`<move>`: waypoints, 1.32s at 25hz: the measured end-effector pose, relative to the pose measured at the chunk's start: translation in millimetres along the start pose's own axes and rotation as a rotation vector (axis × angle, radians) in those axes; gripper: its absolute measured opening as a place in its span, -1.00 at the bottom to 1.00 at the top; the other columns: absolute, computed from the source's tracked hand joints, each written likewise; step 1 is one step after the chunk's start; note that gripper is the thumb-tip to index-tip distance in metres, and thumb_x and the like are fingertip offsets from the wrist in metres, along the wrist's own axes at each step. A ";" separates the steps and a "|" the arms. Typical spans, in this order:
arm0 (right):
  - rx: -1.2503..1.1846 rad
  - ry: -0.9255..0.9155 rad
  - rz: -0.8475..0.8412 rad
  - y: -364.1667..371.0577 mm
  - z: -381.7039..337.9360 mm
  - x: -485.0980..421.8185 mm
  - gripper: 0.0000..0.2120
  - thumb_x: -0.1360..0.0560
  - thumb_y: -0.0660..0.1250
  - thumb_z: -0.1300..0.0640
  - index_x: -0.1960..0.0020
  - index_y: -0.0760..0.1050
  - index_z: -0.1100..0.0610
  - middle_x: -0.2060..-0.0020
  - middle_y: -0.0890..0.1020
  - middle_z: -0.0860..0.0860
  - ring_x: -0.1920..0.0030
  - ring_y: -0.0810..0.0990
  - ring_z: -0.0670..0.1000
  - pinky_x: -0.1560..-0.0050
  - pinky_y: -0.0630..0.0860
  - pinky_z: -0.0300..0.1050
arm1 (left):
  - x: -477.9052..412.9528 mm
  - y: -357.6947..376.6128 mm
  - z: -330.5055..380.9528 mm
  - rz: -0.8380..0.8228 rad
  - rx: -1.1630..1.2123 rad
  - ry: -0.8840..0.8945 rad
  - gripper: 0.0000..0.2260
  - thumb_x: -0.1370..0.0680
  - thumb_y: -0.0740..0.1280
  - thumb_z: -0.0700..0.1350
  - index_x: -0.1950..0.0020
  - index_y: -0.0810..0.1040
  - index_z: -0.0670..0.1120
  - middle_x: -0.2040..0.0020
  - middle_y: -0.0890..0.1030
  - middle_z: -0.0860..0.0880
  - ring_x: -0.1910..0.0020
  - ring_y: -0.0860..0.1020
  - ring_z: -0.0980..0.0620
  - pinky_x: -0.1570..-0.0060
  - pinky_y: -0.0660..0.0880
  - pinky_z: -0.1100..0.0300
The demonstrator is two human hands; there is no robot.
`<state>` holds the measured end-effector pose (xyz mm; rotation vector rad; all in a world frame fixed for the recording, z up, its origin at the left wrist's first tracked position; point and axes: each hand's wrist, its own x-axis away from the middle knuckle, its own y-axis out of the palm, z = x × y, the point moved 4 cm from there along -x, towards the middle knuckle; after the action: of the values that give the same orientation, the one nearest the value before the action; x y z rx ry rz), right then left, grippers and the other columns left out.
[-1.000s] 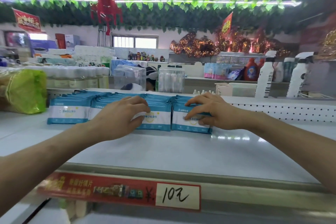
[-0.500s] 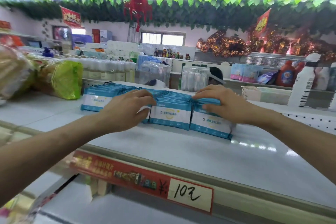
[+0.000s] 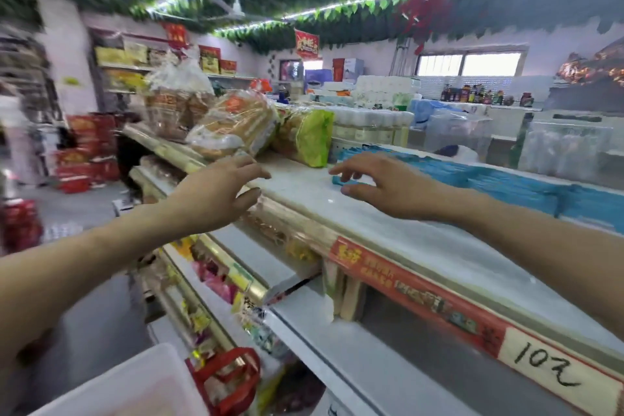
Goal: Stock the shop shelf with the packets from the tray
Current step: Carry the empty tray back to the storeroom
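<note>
Blue and white packets [image 3: 499,179] stand in a row on the white top shelf [image 3: 422,243], running to the right edge of view. My right hand [image 3: 381,184] hovers over the shelf by the row's left end, fingers loosely spread and holding nothing. My left hand [image 3: 216,192] is off the packets, at the shelf's left front edge, fingers relaxed and empty. A white tray [image 3: 135,385] shows at the bottom left, below my left forearm. The view is blurred.
Bagged bread [image 3: 233,125] and a green packet [image 3: 310,137] lie on the shelf left of the blue row. A red price strip [image 3: 439,307] marked 10 runs along the shelf front. Lower shelves hold snacks, with a red basket [image 3: 229,378] beneath.
Both hands have let go of the packet row and drawn back. My view has swung left and down, bringing the aisle, the lower shelves and the tray into sight.
</note>
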<state>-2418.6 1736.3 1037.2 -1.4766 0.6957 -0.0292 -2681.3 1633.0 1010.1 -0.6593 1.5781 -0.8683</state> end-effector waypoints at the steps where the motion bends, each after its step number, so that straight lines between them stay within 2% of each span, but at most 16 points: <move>1: -0.027 -0.038 -0.005 14.1 -20.2 -18.3 -0.67 -0.65 0.30 -0.08 -0.39 0.52 -0.04 -0.16 0.62 -0.10 -0.13 0.55 -0.08 -0.22 0.50 0.05 | 21.5 -10.5 -19.6 -0.005 -0.021 -0.043 -0.69 -0.68 0.25 0.08 -0.41 0.51 0.09 -0.34 0.49 0.07 -0.22 0.54 -0.02 -0.04 0.55 0.01; 5: -0.124 -0.136 -0.044 77.6 -94.6 -70.8 -0.63 -0.65 0.29 -0.10 -0.43 0.48 -0.05 -0.23 0.60 -0.08 -0.17 0.54 -0.09 -0.24 0.49 -0.02 | 107.5 -40.7 -77.5 -0.030 -0.107 -0.205 -0.67 -0.67 0.25 0.06 -0.44 0.50 0.10 -0.34 0.50 0.07 -0.28 0.52 -0.01 -0.08 0.58 -0.05; 9: -0.276 -0.169 -0.157 160.2 -170.3 -102.0 -0.60 -0.66 0.27 -0.15 -0.47 0.42 -0.11 -0.25 0.54 -0.10 -0.19 0.52 -0.13 -0.22 0.47 -0.10 | 208.6 -50.2 -134.9 -0.069 -0.133 -0.381 -0.66 -0.67 0.28 0.01 -0.44 0.51 0.05 -0.35 0.52 0.02 -0.29 0.52 -0.07 -0.11 0.53 0.01; 15: -0.432 -0.069 -0.298 288.4 -234.2 -118.7 -0.55 -0.65 0.28 -0.11 -0.51 0.39 -0.07 -0.36 0.48 -0.01 -0.26 0.51 -0.02 -0.16 0.43 -0.10 | 348.2 -6.1 -190.1 -0.209 -0.122 -0.666 -0.64 -0.61 0.25 0.07 -0.42 0.48 0.11 -0.32 0.49 0.05 -0.28 0.54 -0.10 -0.10 0.59 -0.14; 17: -0.446 -0.027 -0.351 333.7 -237.2 -116.0 -0.56 -0.66 0.29 -0.09 -0.51 0.41 -0.03 -0.39 0.47 0.03 -0.36 0.47 0.05 -0.26 0.41 -0.05 | 388.8 22.3 -198.8 -0.261 -0.090 -0.741 -0.63 -0.60 0.27 0.04 -0.42 0.49 0.08 -0.33 0.50 0.02 -0.28 0.53 -0.11 -0.13 0.58 -0.13; 20: -0.468 0.092 -0.369 395.3 -223.6 -103.1 -0.53 -0.65 0.30 -0.05 -0.53 0.40 0.02 -0.39 0.45 0.11 -0.41 0.44 0.12 -0.39 0.38 0.02 | 440.8 70.8 -203.6 -0.321 -0.037 -0.876 -0.59 -0.58 0.29 -0.02 -0.44 0.49 0.01 -0.34 0.50 -0.05 -0.28 0.52 -0.18 -0.19 0.54 -0.09; 24: -0.461 0.264 -0.372 476.0 -195.3 -72.6 -0.47 -0.65 0.25 -0.14 -0.58 0.31 -0.07 -0.35 0.42 0.09 -0.35 0.44 0.17 -0.36 0.42 0.13 | 495.2 132.5 -184.1 -0.340 0.005 -1.060 -0.52 -0.61 0.30 0.02 -0.54 0.39 0.01 -0.47 0.39 -0.06 -0.37 0.40 -0.21 -0.30 0.47 -0.09; 28: -0.412 0.200 -0.376 528.2 -180.2 -38.0 -0.46 -0.64 0.30 -0.05 -0.59 0.29 -0.05 -0.44 0.33 0.05 -0.41 0.42 0.14 -0.38 0.43 0.07 | 529.0 171.7 -158.8 -0.378 -0.049 -1.162 -0.47 -0.55 0.35 0.01 -0.52 0.38 -0.01 -0.52 0.34 -0.11 -0.38 0.39 -0.27 -0.21 0.53 -0.17; 31: -0.361 0.095 -0.419 550.3 -173.6 -24.3 -0.46 -0.64 0.31 0.03 -0.58 0.29 0.01 -0.49 0.23 0.01 -0.46 0.37 0.12 -0.35 0.47 0.05 | 539.3 194.1 -143.6 -0.391 -0.030 -1.209 -0.49 -0.52 0.37 -0.08 -0.48 0.40 -0.04 -0.54 0.31 -0.12 -0.31 0.44 -0.28 -0.12 0.57 -0.13; 33: -0.362 0.108 -0.421 558.2 -173.1 -22.5 -0.45 -0.64 0.30 0.06 -0.60 0.25 0.04 -0.52 0.18 0.02 -0.44 0.39 0.12 -0.30 0.51 0.04 | 537.6 204.6 -133.8 -0.357 -0.014 -1.243 -0.50 -0.51 0.36 -0.17 -0.45 0.41 -0.05 -0.55 0.27 -0.13 -0.30 0.45 -0.26 -0.05 0.59 -0.11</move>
<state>-2731.9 1664.3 548.7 -1.9630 0.4796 -0.3219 -2901.0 1340.0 546.9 -1.1970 0.3458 -0.4832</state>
